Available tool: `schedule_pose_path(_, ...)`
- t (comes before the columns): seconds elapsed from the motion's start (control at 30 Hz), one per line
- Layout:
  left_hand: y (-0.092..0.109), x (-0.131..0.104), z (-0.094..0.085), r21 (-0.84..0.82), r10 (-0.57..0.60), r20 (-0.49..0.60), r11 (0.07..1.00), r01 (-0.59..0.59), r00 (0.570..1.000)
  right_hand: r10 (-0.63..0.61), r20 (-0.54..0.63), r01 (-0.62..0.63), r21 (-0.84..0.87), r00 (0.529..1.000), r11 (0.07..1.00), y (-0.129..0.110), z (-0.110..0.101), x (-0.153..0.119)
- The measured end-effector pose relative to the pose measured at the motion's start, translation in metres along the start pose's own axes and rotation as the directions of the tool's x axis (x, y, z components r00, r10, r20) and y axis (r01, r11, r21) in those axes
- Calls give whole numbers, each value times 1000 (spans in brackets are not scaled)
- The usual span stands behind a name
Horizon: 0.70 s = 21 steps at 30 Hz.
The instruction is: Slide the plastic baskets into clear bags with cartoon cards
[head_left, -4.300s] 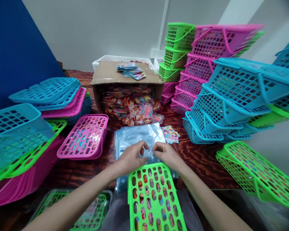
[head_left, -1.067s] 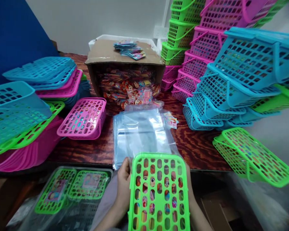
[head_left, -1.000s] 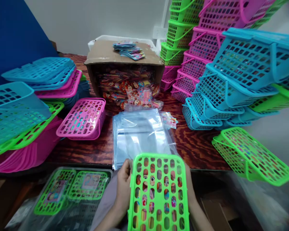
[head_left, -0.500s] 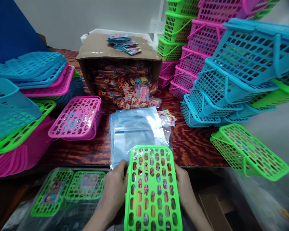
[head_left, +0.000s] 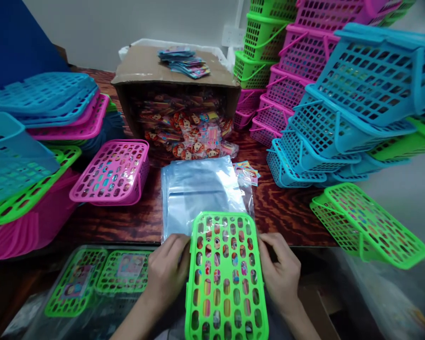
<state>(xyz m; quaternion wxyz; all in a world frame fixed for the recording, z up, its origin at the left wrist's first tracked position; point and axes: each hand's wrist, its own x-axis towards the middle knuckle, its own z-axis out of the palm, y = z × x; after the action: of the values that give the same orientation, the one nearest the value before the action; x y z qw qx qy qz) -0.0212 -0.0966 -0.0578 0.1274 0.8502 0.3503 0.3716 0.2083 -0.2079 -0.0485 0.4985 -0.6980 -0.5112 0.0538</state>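
A lidded green plastic basket (head_left: pixel 226 267) with slotted lid is in front of me at the bottom centre, colourful packets showing through its slots. My left hand (head_left: pixel 168 271) is closed at its upper left edge, fingertips partly hidden. At the opposite edge my right hand (head_left: pixel 280 269) is closed in a pinch, thumb and forefinger against the side. Glossy clear film shows near the basket's top edge; how far it reaches I cannot tell. Just beyond lies a stack of clear plastic bags (head_left: pixel 201 189), overlapped by the basket's far end.
A pink lidded basket (head_left: pixel 113 172) stands left, beside blue lids (head_left: pixel 42 99). An open cardboard box (head_left: pixel 134 66) of packets is behind the bags. Stacked blue baskets (head_left: pixel 340 123) and a tilted green basket (head_left: pixel 375 222) stand right. Below left, a clear bag holds green baskets (head_left: pixel 76 283).
My hands have shifted their hold, with the right hand's fingers now bent and pinching at the upper side. The green basket has moved very slightly right.
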Motion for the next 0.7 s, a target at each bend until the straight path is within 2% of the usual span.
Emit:
schedule_pose_path(0.2,1,-36,-9,-7,109,34,994,-109,993,-127,55,131,-68,990,989,5,-13,-44)
schedule_pose_path(0.3,-1,-52,-16,-68,113,93,992,-106,989,-164,133,165,3,978,986,7,-23,-63)
schedule_pose_path(0.37,-4,-53,-20,-167,39,165,986,-11,985,-52,189,40,66,981,997,10,-28,-65)
schedule_pose_path(0.43,-6,-44,-22,-290,-148,210,935,206,966,202,179,-226,123,963,966,15,-28,-55)
schedule_pose_path(0.47,-7,-37,-20,-363,-277,215,868,340,937,336,157,-360,164,929,918,19,-25,-47)
schedule_pose_path(0.5,-7,-28,-16,-443,-406,213,771,458,889,443,127,-460,212,888,862,22,-21,-37)
schedule_pose_path(0.53,-6,-20,-11,-518,-517,211,660,543,830,509,104,-517,259,854,816,25,-15,-26)
schedule_pose_path(0.57,-5,-12,-4,-579,-596,215,560,592,774,533,96,-536,283,841,795,27,-7,-16)
schedule_pose_path(0.63,0,1,11,-619,-671,249,444,648,698,507,93,-513,251,857,821,28,9,2)
schedule_pose_path(0.67,4,5,17,-608,-683,271,425,671,678,483,91,-491,221,871,843,27,16,7)
schedule_pose_path(0.7,8,7,22,-585,-677,282,441,681,680,461,92,-470,196,882,860,25,21,11)
